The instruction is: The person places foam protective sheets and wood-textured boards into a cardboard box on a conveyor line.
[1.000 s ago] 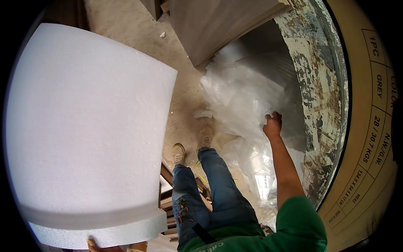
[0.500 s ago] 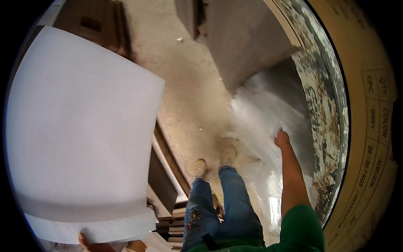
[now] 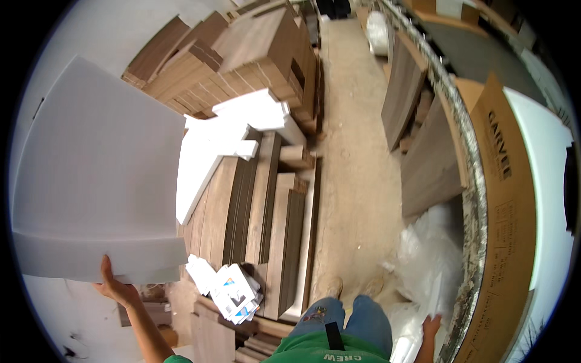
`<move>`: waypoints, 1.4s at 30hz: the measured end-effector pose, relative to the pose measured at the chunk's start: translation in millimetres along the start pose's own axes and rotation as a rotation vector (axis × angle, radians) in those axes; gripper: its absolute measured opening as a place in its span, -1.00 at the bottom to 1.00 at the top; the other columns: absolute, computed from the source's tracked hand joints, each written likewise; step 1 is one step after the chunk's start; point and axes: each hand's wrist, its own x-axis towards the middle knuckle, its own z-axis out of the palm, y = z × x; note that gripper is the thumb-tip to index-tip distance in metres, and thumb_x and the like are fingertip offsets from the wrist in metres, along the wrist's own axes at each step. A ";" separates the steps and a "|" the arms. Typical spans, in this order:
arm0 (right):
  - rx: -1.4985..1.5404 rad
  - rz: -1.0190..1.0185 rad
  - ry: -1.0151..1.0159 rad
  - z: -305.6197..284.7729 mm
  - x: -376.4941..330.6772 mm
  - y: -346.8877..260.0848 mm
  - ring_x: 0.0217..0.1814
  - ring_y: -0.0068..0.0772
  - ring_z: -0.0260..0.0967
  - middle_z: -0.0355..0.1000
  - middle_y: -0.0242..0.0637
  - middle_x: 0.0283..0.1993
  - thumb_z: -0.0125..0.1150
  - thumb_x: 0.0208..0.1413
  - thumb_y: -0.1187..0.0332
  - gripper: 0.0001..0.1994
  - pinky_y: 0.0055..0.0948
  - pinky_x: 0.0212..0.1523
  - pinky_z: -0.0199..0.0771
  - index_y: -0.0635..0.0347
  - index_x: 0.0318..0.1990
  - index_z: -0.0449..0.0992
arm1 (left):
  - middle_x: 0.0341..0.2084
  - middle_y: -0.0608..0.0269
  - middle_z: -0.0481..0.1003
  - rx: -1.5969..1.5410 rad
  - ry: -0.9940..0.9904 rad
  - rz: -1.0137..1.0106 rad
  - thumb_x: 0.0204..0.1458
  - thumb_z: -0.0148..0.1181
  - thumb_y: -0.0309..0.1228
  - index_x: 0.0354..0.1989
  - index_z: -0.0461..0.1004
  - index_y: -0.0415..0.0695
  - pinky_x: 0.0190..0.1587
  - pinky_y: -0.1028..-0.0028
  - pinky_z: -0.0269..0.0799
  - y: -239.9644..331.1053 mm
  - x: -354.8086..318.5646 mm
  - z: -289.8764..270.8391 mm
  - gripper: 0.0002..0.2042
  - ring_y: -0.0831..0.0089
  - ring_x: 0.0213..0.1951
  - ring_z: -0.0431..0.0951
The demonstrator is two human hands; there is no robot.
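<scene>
A large white foam sheet (image 3: 100, 163), bent along a crease near its lower edge, fills the left side of the view. My left hand (image 3: 118, 291) pinches that edge, thumb laid on the face and fingers underneath. Low on the right, my right hand (image 3: 431, 327) is closed at a crumpled pile of clear plastic sheeting (image 3: 423, 257). A pale upright fold of the plastic rises from its fingers, and part of this hand is hidden behind it. The pile lies on the floor against the worktable's side.
Stacked wood-grain panels (image 3: 275, 224) stand left of the aisle, with white foam pieces (image 3: 209, 157) and printed leaflets (image 3: 235, 293) on top. More boards (image 3: 242, 66) rise behind. Brown panels (image 3: 433, 157) lean against the worn table edge (image 3: 475, 199), where an opened cardboard box (image 3: 502, 224) rests.
The view has swung up along the aisle. The foam sheet, still in my left hand, sits further left and higher. My right hand has come back lower, closer to my body.
</scene>
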 end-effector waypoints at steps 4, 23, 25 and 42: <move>1.610 0.631 -0.789 -53.2 -108.1 -74.5 -0.26 -0.09 0.24 0.28 -0.08 -0.33 -0.08 -0.18 0.38 -0.70 -0.18 -0.13 0.24 0.40 -0.26 0.24 | -0.34 0.12 0.36 -0.109 0.136 -0.163 -0.19 0.07 -0.45 -0.30 0.31 -0.31 -0.21 0.42 0.30 -56.4 19.0 -39.5 -0.74 0.38 -0.27 0.35; 1.116 -0.336 -0.484 -142.3 -51.1 -326.5 -0.40 -0.28 0.37 0.34 -0.10 -0.42 -0.13 -0.28 0.64 -0.71 -0.43 -0.33 0.36 0.34 -0.27 0.16 | -0.26 0.03 0.26 -0.694 -0.292 -0.470 -0.38 0.11 -0.42 -0.05 0.07 -0.31 -0.12 0.38 0.24 -94.1 -36.0 208.8 -0.39 0.27 -0.18 0.29; 1.101 -0.418 -0.322 -144.3 -13.9 -349.7 -0.53 -0.41 0.32 0.31 -0.17 -0.47 -0.15 -0.28 0.60 -0.70 -0.47 -0.44 0.36 0.31 -0.26 0.17 | -0.27 0.02 0.29 -0.747 -0.309 -0.586 -0.35 0.11 -0.45 -0.07 0.08 -0.34 -0.12 0.39 0.24 -106.8 -35.2 261.5 -0.42 0.29 -0.18 0.30; 0.639 -1.185 -0.168 -255.1 177.5 -774.5 -0.19 -0.31 0.25 0.27 -0.08 -0.21 0.10 -0.25 0.33 -0.48 -0.44 -0.18 0.23 0.28 -0.05 0.14 | -0.30 0.06 0.30 -0.647 -0.530 -0.760 -0.46 0.27 -0.46 -0.18 0.13 -0.30 -0.22 0.44 0.27 -124.5 -26.6 650.3 -0.42 0.32 -0.28 0.33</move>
